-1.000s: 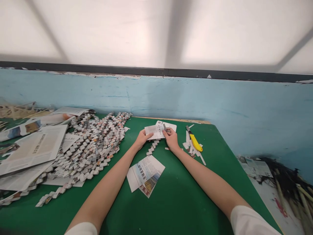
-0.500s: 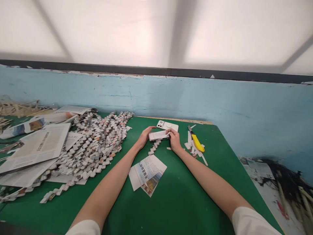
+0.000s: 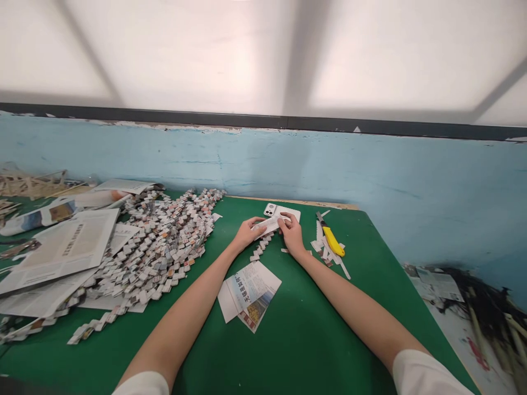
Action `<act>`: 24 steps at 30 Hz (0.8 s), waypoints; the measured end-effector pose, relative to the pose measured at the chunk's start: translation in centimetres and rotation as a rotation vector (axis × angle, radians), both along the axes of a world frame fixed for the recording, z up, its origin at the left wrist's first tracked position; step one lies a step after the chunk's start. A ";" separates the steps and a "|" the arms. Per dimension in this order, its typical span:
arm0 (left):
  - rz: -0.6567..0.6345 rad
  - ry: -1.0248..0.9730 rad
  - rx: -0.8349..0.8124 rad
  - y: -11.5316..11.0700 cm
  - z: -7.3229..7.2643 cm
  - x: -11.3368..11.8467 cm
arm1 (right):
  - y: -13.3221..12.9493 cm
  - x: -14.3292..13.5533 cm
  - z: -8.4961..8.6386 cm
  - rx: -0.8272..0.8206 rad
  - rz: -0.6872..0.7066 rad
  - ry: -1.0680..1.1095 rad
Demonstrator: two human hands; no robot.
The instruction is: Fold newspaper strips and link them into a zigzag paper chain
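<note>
Between my two hands is a narrow piece of printed newspaper (image 3: 269, 224), tilted up toward the right. My left hand (image 3: 247, 232) pinches its left end, thumb on top. The fingers of my right hand (image 3: 292, 232) close on its right end. Just behind the paper lies a white phone (image 3: 270, 209), partly covered by my right hand. A short zigzag chain of folded paper (image 3: 258, 250) lies on the green table below the held piece. Nearer to me are a few cut newspaper pieces (image 3: 249, 291), overlapping one another.
A yellow-handled utility knife (image 3: 333, 241) rests on paper scraps (image 3: 325, 253) at the right. To the left spreads a big heap of folded paper chains (image 3: 160, 252), with newspaper sheets (image 3: 61, 247) beside it. The blue wall (image 3: 197, 153) rises behind the green table (image 3: 329, 340).
The newspaper piece has turned from nearly level to slanting, its right end higher. My left thumb has come down onto its left end.
</note>
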State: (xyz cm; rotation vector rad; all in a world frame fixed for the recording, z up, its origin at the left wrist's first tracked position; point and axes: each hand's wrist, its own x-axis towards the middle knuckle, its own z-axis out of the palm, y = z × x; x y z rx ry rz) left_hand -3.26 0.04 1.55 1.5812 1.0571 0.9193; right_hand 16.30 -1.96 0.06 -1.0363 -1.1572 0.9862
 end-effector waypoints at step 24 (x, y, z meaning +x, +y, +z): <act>-0.041 -0.050 -0.145 -0.3 0.8 0.0 | 0.0 -0.2 -0.4 0.019 -0.033 -0.069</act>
